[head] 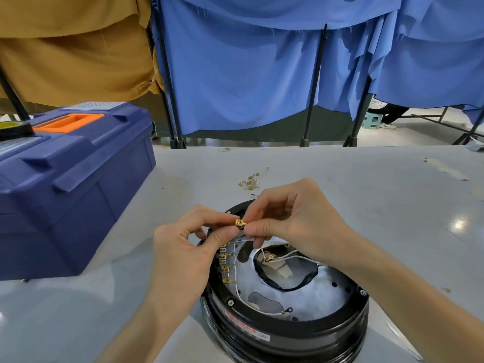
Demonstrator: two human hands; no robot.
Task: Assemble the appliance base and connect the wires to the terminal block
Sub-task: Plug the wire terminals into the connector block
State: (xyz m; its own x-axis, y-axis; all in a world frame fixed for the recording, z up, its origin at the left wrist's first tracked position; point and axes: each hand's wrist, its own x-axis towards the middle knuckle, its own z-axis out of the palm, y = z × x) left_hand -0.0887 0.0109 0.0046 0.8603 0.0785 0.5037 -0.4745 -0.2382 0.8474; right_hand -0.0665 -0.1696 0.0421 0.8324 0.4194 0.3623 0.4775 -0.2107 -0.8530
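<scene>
- I see my left hand (183, 247) and my right hand (296, 221) meeting just above the far left part of the appliance base (285, 334).
- My left fingers (226, 235) are curled, thumb against forefinger, and pinch the left end of a small brass connector (239, 222).
- My right fingers (255, 227) are curled too, thumb and forefinger nipping the right end of the same connector. The other right fingers are folded into the palm.
- A white wire (284, 255) runs from under my right hand down into the round opening in the middle of the base.
- The base is a round black piece with a silvery inner plate. It sits on the bench (379, 195) at the near edge, a little right of the middle.
- The terminal block (224, 263) lies along the base's left inner rim, just below my left thumb, with a row of brass connectors already seated in it.
- A second white wire ends in a ring terminal (288, 309) lying loose on the plate near the front rim.
- A small heap of spare terminals (250, 182) lies on the bench beyond the base, towards the middle.
- A blue toolbox (73, 184) stands at the left edge of the bench, well apart from the base.
</scene>
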